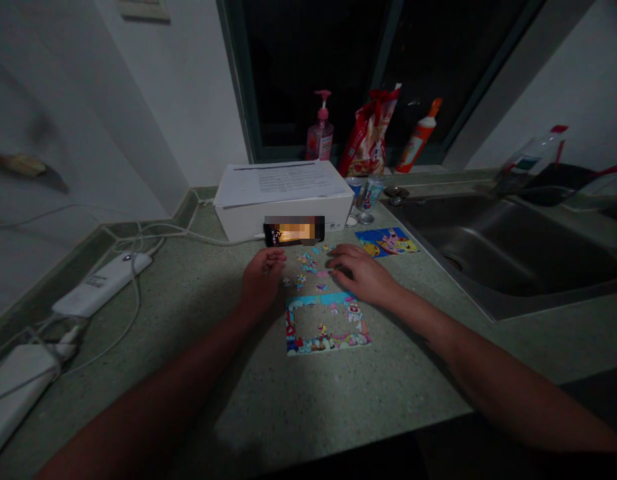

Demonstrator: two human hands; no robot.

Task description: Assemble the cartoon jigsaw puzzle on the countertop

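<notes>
My left hand [262, 283] hangs just above the counter with its fingers curled together, and any small thing inside them is hidden. My right hand [362, 273] lies palm down at the right edge of the loose jigsaw pieces [308, 267], fingers toward them. Between my hands and nearer me sits a partly built jigsaw puzzle [328, 325], a colourful border around a gap showing the green speckled counter [268, 380]. Beyond my right hand lies a cartoon picture card [387, 242].
A smartphone [294, 231] leans against a white box [283, 220] topped with printed papers [281, 183]. A steel sink [503, 247] lies right. Several bottles and cans stand behind. A white power bank [102, 285] and cables lie left.
</notes>
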